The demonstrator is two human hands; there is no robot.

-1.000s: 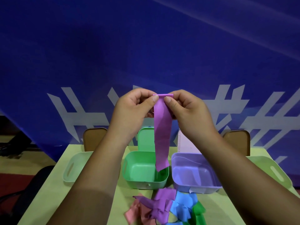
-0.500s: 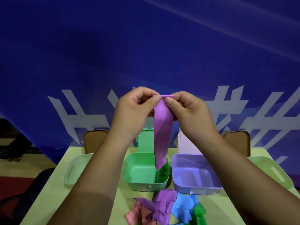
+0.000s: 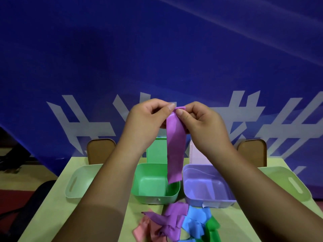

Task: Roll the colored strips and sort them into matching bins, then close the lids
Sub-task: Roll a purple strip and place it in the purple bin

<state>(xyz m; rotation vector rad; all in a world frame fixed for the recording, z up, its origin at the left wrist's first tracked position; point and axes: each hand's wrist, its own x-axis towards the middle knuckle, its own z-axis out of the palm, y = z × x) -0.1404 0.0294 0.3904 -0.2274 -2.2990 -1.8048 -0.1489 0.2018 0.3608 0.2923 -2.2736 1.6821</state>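
Note:
I hold a purple strip (image 3: 175, 149) up in the air by its top end, which is curled into a small roll. My left hand (image 3: 148, 123) and my right hand (image 3: 202, 124) both pinch that roll between thumb and fingers. The rest of the strip hangs straight down over the gap between the green bin (image 3: 155, 198) and the purple bin (image 3: 209, 200). Both bins are open, and their lids stand upright behind them. A pile of loose strips (image 3: 174, 224) in purple, pink, blue and green lies on the table in front of the bins.
A pale green bin (image 3: 76, 186) sits at the left and another pale green bin (image 3: 288, 182) at the right, each with a brown lid (image 3: 100, 151) upright behind it. The yellow-green table (image 3: 52, 215) ends at a blue banner wall.
The hanging part of the purple strip has become a little shorter as its top end was rolled between my fingers. Both hands stayed at about the same place.

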